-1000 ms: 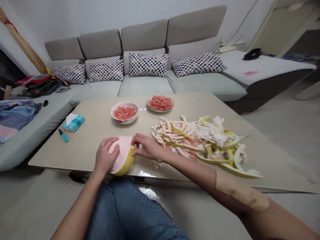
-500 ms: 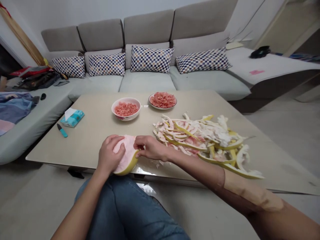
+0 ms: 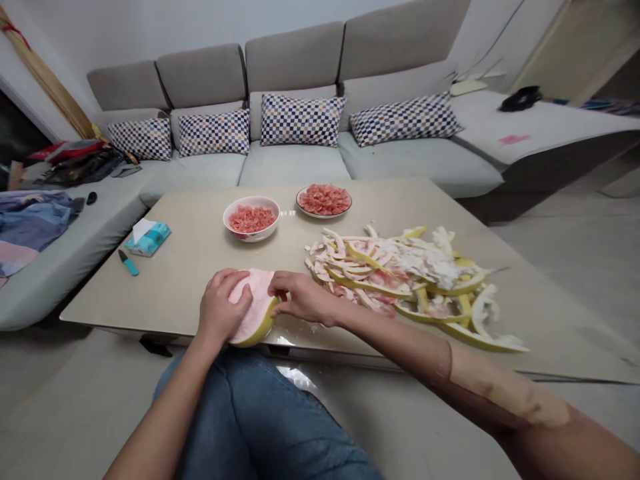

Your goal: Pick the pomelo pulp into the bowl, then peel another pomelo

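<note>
A large pomelo piece (image 3: 257,303) with pink-white pith and yellow-green rind is held at the table's front edge, just above my knees. My left hand (image 3: 223,307) is closed around its left side, thumb lying across the pith. At the upper right edge, my right hand (image 3: 300,297) pinches the rim of the rind with bent fingers. Right of the hands lies a heap of pomelo peel (image 3: 400,273), yellow strips mixed with white pith. Behind the pomelo stand a white bowl (image 3: 251,237) and a dark-rimmed plate (image 3: 324,215), both filled with pink pomelo flesh.
On the left of the table (image 3: 195,280) lie a turquoise tissue pack (image 3: 155,241) and a small knife (image 3: 129,263) with a turquoise handle. A grey sofa (image 3: 295,163) with checkered cushions runs behind the table. Clothes (image 3: 35,220) are piled at far left.
The camera view has shifted slightly. Both hands keep nearly the same hold on the pomelo piece, and the bowl, plate and peel stay in place.
</note>
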{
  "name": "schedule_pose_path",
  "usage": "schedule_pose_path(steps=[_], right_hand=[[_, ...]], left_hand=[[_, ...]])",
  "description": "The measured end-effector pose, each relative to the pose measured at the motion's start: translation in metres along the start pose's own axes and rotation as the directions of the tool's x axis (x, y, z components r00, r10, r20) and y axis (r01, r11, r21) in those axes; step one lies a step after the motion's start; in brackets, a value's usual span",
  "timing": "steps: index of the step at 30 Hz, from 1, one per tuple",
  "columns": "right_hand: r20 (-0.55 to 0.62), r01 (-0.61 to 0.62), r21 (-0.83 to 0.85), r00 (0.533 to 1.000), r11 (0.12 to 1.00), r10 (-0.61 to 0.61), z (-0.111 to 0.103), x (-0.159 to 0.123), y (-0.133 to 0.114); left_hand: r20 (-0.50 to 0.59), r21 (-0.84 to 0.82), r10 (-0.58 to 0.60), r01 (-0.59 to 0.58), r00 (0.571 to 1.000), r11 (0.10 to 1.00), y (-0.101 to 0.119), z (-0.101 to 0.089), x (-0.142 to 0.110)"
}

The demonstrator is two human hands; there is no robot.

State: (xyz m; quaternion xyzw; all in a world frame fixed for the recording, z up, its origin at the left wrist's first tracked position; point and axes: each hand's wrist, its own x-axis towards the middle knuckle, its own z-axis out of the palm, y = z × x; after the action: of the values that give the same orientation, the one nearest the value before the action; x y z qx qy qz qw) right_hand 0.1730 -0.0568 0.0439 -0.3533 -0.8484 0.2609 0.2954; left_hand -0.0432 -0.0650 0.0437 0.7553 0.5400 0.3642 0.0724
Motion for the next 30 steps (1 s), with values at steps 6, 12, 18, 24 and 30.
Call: schedule_pose_path(steps=[6,12,18,24,30], right_hand=[[0.026,0.015,-0.011,1.000,1.000,-0.014,0.003,0.000,-0.002],[0.080,0.019,-0.136,0.997,0.991,-0.008,-0.002,-0.007,-0.008],[0.073,0.046,-0.206,0.997,0.977,-0.031,-0.002,-0.006,-0.009],[0.064,0.064,-0.268,0.997,0.961,-0.049,0.006,-0.011,-0.011],[0.046,0.083,-0.321,0.996,0.944,-0.072,0.010,-0.020,-0.013]], left_hand=[[0.022,0.006,0.012,-0.012,1.000,1.000,0.002,-0.001,-0.002],[0.019,0.014,0.012,-0.012,1.000,1.000,0.004,0.000,-0.002],[0.024,0.014,-0.004,0.004,1.000,1.000,0.004,0.000,0.001],[0.030,0.013,0.009,-0.010,1.000,1.000,0.007,0.000,-0.001],[0.020,0.011,0.017,-0.017,1.000,1.000,0.006,0.000,-0.001]])
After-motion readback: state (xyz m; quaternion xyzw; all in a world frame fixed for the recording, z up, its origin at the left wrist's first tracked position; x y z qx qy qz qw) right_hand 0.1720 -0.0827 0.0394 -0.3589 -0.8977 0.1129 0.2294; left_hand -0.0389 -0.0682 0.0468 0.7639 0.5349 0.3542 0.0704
